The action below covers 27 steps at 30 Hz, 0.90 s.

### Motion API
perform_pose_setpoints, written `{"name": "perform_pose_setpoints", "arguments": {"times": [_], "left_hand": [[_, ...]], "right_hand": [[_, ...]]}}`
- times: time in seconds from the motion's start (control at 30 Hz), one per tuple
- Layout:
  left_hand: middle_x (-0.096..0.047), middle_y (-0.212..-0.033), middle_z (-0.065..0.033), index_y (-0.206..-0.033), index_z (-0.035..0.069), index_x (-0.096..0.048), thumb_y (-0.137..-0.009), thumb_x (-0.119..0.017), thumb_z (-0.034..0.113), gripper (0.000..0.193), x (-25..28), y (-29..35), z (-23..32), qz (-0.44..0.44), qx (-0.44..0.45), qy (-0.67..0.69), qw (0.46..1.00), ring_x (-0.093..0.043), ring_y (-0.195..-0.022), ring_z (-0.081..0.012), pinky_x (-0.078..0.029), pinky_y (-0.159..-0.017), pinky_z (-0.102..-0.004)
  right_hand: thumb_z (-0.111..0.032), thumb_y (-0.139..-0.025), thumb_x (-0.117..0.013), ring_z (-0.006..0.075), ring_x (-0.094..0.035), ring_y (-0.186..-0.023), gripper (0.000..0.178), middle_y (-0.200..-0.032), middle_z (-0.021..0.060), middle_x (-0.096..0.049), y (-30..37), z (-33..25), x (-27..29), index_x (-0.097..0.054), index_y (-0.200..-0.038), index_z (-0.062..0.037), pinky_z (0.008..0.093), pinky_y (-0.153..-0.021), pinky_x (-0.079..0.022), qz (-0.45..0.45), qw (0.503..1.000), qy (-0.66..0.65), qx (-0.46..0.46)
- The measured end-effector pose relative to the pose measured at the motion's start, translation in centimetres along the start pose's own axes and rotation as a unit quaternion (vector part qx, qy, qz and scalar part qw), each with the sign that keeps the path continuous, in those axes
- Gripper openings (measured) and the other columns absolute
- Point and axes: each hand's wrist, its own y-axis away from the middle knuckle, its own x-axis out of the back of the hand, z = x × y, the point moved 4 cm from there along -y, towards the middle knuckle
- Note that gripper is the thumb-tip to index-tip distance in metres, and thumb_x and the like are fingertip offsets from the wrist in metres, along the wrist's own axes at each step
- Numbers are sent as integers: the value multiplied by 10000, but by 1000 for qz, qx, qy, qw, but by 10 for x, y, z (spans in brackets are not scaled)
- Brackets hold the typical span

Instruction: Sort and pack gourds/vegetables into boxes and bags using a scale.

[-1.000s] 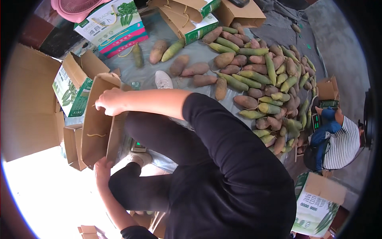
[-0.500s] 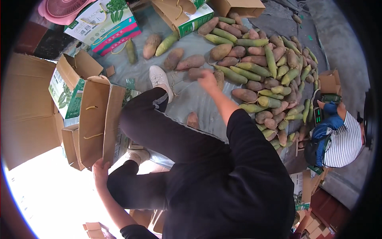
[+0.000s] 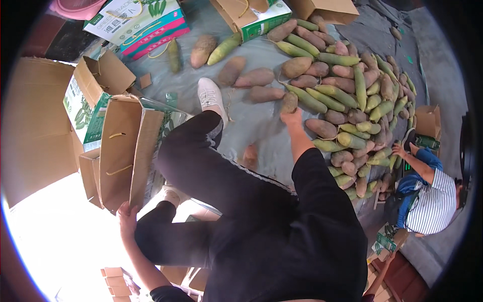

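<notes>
My right hand (image 3: 291, 117) is closed round the near end of a brownish, earth-covered radish (image 3: 289, 101), at the left edge of a large radish pile (image 3: 347, 95). Green radishes and reddish-brown ones are mixed in that pile. Just left of my right hand lies a long reddish radish (image 3: 266, 94), not touched by it. At the lower left, my left hand (image 3: 127, 217) grips the bottom corner of an open cardboard box (image 3: 144, 151), which is tilted beside my leg. Two yellow cord handles show on its inner side.
Another open box (image 3: 88, 100) stands beyond mine. A printed carton (image 3: 138, 30) and further boxes (image 3: 322, 11) are at the back. One short radish (image 3: 250, 157) lies by my knee on the grey sheet (image 3: 226, 133). At the right, a person in a striped shirt (image 3: 430, 204) reaches toward the pile.
My right hand has moved right and nearer, from over the long reddish radish to the brownish one, and closed on it. My left hand stays on the box. The other person has extended an arm.
</notes>
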Motion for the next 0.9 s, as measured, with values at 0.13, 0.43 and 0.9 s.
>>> {"name": "perform_pose_setpoints", "arguments": {"times": [0.13, 0.43, 0.9], "left_hand": [[-581, -761, -149, -827, -43, -581, -743, -611, 82, 154, 0, -5, 0, -19, 33, -92, 995, -559, -697, -280, -448, -676, -326], [-560, -779, -185, -824, -12, -564, -719, -647, 124, 191, 5, 11, -10, 24, -26, -166, 985, -552, -752, -378, -435, -670, -438], [-552, -766, -184, -786, -29, -562, -707, -634, 112, 177, 0, 1, -2, 43, -61, -116, 990, -547, -782, -373, -430, -687, -427]], "right_hand": [[-207, -558, -805, 270, -565, -1016, 790, -1130, 162, -548, -28, 20, -10, -413, -1206, 17, 346, -846, -466, 37, 999, -39, -10], [-123, -576, -799, 294, -588, -909, 700, -1114, 139, -555, -17, 27, -46, -465, -1174, 17, 466, -711, -485, -67, 964, -198, -165], [-163, -603, -795, 234, -556, -852, 503, -954, 65, -577, 69, 18, -49, -552, -1036, -86, 407, -664, -451, -267, 920, -206, -200]]}}
